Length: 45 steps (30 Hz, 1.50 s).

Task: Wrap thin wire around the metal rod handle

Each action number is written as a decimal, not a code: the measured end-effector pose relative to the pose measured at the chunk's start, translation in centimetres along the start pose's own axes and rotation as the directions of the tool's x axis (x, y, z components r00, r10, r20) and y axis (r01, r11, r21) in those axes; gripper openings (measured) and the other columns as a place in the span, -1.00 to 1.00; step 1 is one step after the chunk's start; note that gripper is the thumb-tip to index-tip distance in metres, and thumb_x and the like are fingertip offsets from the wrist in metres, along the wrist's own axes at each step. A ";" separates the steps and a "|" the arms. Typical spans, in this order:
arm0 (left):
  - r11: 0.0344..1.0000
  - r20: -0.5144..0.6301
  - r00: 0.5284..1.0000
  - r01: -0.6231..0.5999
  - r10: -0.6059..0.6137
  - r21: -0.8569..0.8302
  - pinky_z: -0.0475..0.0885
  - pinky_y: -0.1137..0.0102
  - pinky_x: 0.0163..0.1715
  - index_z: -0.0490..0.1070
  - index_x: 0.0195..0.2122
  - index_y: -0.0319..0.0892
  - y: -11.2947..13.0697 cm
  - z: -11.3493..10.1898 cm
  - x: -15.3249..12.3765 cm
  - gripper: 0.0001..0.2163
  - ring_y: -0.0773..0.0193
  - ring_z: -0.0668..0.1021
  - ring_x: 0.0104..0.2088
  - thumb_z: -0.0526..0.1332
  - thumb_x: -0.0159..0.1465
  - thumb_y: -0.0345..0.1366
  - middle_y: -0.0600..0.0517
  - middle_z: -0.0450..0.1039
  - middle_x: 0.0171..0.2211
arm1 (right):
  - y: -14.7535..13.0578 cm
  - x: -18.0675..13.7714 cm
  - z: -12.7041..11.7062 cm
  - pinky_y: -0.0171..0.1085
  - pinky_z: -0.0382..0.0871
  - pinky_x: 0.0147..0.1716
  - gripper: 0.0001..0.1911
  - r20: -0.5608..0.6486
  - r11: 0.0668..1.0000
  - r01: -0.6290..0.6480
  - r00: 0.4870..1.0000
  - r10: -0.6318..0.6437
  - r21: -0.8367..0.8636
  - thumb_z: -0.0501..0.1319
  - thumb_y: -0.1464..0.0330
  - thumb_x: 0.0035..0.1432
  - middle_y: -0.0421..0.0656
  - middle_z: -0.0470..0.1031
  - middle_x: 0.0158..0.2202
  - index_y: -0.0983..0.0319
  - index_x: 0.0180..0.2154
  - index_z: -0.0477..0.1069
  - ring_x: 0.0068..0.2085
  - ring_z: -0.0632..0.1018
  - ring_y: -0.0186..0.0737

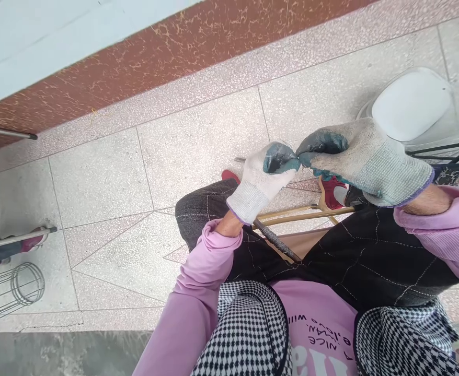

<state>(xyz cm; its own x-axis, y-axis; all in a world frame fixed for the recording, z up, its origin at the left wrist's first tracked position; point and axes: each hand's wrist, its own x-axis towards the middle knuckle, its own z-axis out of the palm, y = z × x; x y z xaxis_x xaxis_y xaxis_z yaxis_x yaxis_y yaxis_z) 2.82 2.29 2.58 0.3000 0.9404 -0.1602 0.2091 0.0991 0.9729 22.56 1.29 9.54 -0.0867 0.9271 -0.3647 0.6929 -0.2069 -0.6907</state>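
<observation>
Both my hands wear white knit gloves with dark teal-coated fingers. My left hand (263, 177) is closed in a fist round a ribbed metal rod (277, 241) that slants down across my lap. My right hand (360, 156) is closed too, its fingertips pinched against the left fist on something thin, too small to make out. Both hands meet above my knees, over dark trousers and pink sleeves.
A white plastic container (413, 107) stands on the tiled floor at the right. A wooden stool frame (311, 213) and red shoes (333, 190) show under my legs. A wire cage (15, 290) and metal rods (18, 237) lie at the left. A red-brown wall base (135, 57) runs along the top.
</observation>
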 end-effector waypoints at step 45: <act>0.989 0.004 0.994 0.110 -0.110 -0.101 0.42 0.42 -0.55 0.51 -0.32 -0.13 -0.8 -1.1 1.0 -0.86 0.37 0.43 -0.56 0.46 0.22 -0.39 0.14 0.41 -0.50 | 0.8 2.5 0.4 -0.14 0.61 -0.24 -0.78 0.118 0.942 0.039 0.989 -0.083 0.334 0.51 0.11 0.19 -0.13 0.74 -0.21 0.07 -0.21 0.69 -0.20 0.69 -0.02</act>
<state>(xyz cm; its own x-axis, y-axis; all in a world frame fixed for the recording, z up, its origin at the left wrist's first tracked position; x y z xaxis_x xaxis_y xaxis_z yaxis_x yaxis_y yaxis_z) 1.97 3.50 1.82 0.2788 0.9224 -0.2673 0.1456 0.2345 0.9611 22.61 3.30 7.83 -0.2283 0.8975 -0.3773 0.4096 -0.2630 -0.8735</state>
